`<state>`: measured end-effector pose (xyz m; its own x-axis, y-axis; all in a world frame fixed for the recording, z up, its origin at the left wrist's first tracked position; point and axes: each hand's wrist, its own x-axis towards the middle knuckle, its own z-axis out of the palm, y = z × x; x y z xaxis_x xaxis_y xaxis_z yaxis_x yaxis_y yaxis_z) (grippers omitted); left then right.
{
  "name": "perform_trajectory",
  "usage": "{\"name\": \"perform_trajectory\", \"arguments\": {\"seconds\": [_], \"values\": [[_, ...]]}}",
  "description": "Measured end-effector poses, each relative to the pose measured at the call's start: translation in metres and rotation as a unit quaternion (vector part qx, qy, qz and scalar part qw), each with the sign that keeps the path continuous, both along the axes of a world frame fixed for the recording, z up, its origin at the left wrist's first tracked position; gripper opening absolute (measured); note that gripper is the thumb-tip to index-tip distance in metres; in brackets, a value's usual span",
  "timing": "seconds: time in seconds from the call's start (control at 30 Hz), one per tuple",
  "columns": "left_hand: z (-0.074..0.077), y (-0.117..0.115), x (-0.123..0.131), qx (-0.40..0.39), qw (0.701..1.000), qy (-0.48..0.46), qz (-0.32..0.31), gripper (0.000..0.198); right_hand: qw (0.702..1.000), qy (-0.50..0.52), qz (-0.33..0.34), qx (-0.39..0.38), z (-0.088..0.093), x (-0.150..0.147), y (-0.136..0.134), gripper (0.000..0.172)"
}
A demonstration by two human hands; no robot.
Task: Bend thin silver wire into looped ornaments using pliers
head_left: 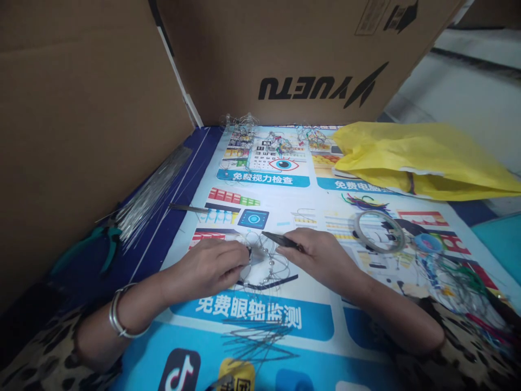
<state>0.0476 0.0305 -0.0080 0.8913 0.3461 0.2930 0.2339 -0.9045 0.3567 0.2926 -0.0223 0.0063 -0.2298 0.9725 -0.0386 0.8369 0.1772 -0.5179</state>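
My left hand (211,267) is closed in a pinch on a thin wire piece strung with small pearl beads (265,264) that lies on the printed blue and white mat (285,320). My right hand (319,255) grips dark pointed pliers (280,240), their tip aimed left toward the beaded wire. The two hands sit close together at the mat's middle. A silver bangle (118,315) circles my left wrist.
Cardboard walls stand behind and to the left. A bundle of straight silver wires (150,193) and teal-handled pliers (101,244) lie at left. A tape roll (378,231), coloured wires and beads (451,277) lie at right, a yellow bag (419,157) behind. Cut dark wires (260,336) lie near me.
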Motion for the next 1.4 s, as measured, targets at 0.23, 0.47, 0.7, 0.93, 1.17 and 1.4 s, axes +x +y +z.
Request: {"name": "perform_trajectory", "arguments": {"seconds": [0.23, 0.47, 0.7, 0.93, 1.17, 1.4], "values": [[0.002, 0.001, -0.002, -0.021, 0.999, 0.002, -0.025, 0.029, 1.000, 0.007, -0.001, -0.003, 0.000, 0.000, 0.000, 0.027], [0.010, 0.002, -0.002, -0.030, 0.998, -0.014, -0.047, 0.021, 1.000, 0.007, -0.004, 0.002, 0.000, 0.001, -0.001, 0.027], [0.015, -0.001, -0.001, -0.123, 0.989, -0.061, -0.055, 0.021, 1.000, -0.001, 0.002, 0.002, -0.001, 0.000, 0.000, 0.029], [0.020, -0.001, 0.002, -0.209, 0.974, -0.073, -0.055, 0.007, 1.000, 0.001, 0.006, 0.006, -0.001, 0.001, -0.001, 0.030], [0.013, -0.004, 0.001, -0.210, 0.977, -0.035, 0.001, 0.014, 1.000, -0.013, 0.005, 0.000, 0.001, 0.001, 0.000, 0.026], [0.028, -0.012, 0.006, -0.082, 0.989, 0.102, 0.069, 0.006, 1.000, -0.026, 0.011, 0.010, 0.000, 0.000, 0.000, 0.028]]}}
